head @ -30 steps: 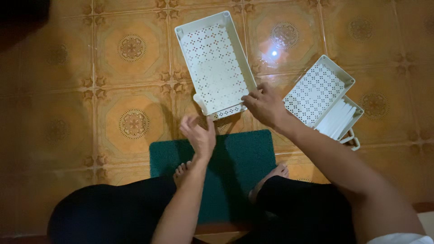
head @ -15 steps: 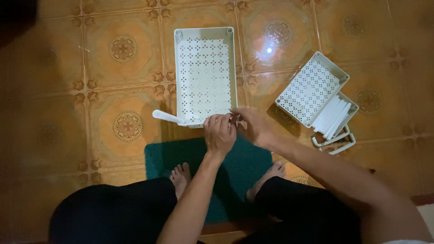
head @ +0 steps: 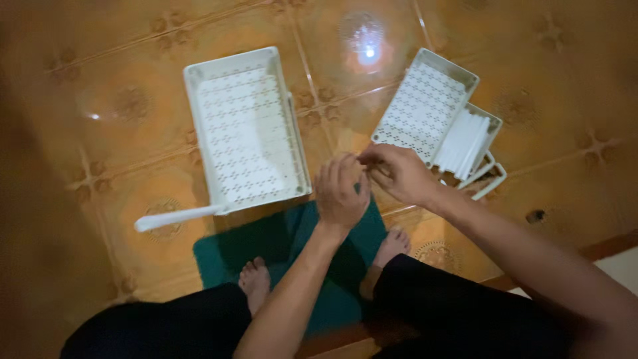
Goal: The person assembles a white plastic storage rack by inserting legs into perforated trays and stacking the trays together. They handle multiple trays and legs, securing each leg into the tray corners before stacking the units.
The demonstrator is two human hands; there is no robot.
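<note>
My left hand (head: 340,193) and my right hand (head: 399,174) meet fingertip to fingertip just right of the near right corner of a large white perforated tray (head: 246,133) lying on the tiled floor. Both hands have curled fingers, and whatever lies between them is hidden. A white rod (head: 176,217) sticks out from the tray's near left corner. To the right of my right hand a smaller perforated tray (head: 425,106) lies tilted over another tray that holds white rods (head: 465,143).
A green mat (head: 292,246) lies under my bare feet (head: 256,282), close to the big tray's near edge. White loop-shaped handles (head: 490,181) rest beside the stacked trays. A lamp glare (head: 367,51) shines on the glossy orange tiles.
The view has swung, so the big tray now sits further left and tilted. My hands have come off its near edge and closed together to the right of its corner.
</note>
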